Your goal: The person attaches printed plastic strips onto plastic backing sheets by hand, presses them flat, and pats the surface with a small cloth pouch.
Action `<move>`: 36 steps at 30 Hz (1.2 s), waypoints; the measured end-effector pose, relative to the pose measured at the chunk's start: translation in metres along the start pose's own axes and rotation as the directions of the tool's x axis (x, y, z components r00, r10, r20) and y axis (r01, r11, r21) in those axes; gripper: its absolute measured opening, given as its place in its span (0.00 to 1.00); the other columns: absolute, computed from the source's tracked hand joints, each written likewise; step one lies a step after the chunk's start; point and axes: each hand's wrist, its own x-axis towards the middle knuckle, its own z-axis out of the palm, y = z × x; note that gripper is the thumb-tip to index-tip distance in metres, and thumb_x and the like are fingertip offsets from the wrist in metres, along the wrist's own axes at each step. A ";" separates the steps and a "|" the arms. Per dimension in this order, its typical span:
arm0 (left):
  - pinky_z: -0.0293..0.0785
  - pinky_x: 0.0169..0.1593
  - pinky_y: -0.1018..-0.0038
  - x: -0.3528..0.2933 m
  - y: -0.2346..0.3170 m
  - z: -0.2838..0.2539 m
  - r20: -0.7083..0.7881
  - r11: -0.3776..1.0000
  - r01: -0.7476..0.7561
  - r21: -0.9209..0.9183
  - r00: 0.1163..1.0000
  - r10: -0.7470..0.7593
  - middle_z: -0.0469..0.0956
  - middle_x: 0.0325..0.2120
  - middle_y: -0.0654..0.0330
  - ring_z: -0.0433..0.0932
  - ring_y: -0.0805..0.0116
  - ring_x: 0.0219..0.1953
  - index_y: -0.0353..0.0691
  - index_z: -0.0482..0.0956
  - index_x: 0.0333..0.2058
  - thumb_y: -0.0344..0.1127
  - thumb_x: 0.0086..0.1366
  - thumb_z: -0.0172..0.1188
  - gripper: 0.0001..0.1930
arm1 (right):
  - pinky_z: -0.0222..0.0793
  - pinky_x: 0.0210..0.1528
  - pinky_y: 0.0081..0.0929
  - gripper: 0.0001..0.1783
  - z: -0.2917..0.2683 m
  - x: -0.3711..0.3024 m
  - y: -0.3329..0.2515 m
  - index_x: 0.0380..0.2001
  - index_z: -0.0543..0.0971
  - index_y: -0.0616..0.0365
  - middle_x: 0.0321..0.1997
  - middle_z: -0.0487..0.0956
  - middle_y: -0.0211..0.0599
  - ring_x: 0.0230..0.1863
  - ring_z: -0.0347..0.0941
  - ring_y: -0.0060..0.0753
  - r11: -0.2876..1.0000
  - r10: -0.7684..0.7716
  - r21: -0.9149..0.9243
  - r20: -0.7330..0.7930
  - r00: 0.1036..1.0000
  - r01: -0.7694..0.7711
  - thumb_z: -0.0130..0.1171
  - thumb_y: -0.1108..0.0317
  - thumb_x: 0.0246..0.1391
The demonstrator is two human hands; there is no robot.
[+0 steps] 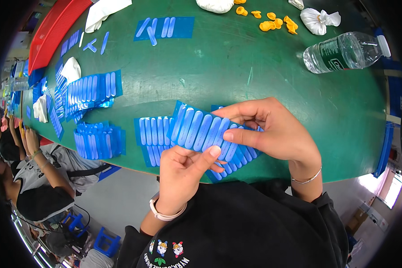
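Note:
My left hand (183, 172) and my right hand (272, 131) together hold a blue plastic sheet (198, 129) carrying a row of pale oblong strips, just above the near edge of the green table (254, 76). The left thumb presses the sheet's lower edge; the right thumb and fingers pinch its right end. Under it, more blue sheets (152, 134) of the same kind lie flat on the table, partly hidden by my hands.
A stack of blue strip sheets (98, 140) and fanned sheets (91, 89) lie to the left. A clear water bottle (344, 51) lies at the far right, near orange finger cots (272, 22) and white cloths (319, 20). A red tray (53, 29) sits far left. Other people sit at the left.

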 end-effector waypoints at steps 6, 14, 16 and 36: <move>0.76 0.34 0.73 -0.004 0.003 0.001 -0.008 1.000 0.006 0.014 1.000 -0.006 0.77 0.18 0.55 0.78 0.69 0.23 0.24 0.76 0.27 0.28 0.58 0.58 0.08 | 0.62 0.40 0.18 0.36 -0.002 -0.004 -0.014 0.56 0.60 0.69 0.28 0.79 0.34 0.30 0.68 0.17 0.994 0.047 -0.100 -0.030 0.998 -0.050 0.61 0.74 0.43; 0.77 0.34 0.74 -0.003 0.000 0.000 -0.012 0.999 -0.030 0.037 0.999 0.030 0.78 0.20 0.54 0.78 0.69 0.24 0.24 0.76 0.28 0.25 0.56 0.59 0.07 | 0.64 0.41 0.19 0.37 -0.005 -0.002 -0.013 0.57 0.58 0.71 0.32 0.80 0.38 0.31 0.69 0.17 0.998 0.045 -0.041 -0.020 0.999 -0.046 0.61 0.76 0.43; 0.76 0.33 0.77 -0.003 0.000 0.002 -0.034 0.999 -0.032 0.020 0.999 0.033 0.79 0.22 0.54 0.78 0.70 0.25 0.25 0.76 0.30 0.25 0.56 0.60 0.06 | 0.65 0.40 0.19 0.37 -0.005 -0.003 -0.015 0.57 0.58 0.71 0.32 0.80 0.39 0.31 0.69 0.17 0.998 0.052 -0.028 -0.014 0.999 -0.053 0.61 0.76 0.43; 0.74 0.30 0.81 -0.007 0.005 0.001 -0.071 0.996 0.003 0.088 0.997 0.004 0.78 0.20 0.55 0.78 0.74 0.23 0.27 0.77 0.27 0.24 0.53 0.63 0.06 | 0.65 0.43 0.18 0.28 0.002 0.003 -0.012 0.50 0.66 0.75 0.28 0.81 0.34 0.31 0.71 0.15 1.000 0.002 0.005 -0.072 0.997 -0.001 0.60 0.74 0.44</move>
